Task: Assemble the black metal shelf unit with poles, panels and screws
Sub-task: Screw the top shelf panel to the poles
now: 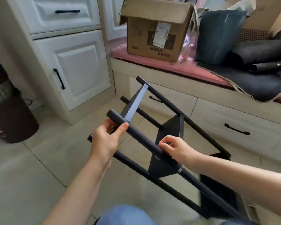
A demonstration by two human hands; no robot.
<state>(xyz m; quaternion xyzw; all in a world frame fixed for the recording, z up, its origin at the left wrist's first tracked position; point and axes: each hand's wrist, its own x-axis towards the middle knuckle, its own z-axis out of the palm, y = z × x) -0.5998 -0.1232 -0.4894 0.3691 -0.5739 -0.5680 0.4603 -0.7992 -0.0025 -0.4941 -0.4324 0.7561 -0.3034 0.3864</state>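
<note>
The left hand has its fingers and thumb curled round the upper end of the nearest pole, pinching it just below the cap. The right hand grips the same pole lower down, fingers bent over it beside the middle panel.

Out from there, the shelf unit is tipped on its side over the tiled floor, held up by both hands, running from the near right toward the far left. Four poles are in place. At least two panels sit between them: the top panel near the far ends, catching the light, and the middle one, where a screw shows in the near pole. A darker mass at the near right may be a third panel; I cannot tell for certain.

By my reading the frame is largely together, and what remains is probably checking or tightening screws and standing it upright. No loose screws or tool show.

As for writing, the cardboard box on the pink cushion of the far window seat carries a white shipping label and dark printed characters low on its front, all too blurred to read. No brand is legible on the shelf.
</note>
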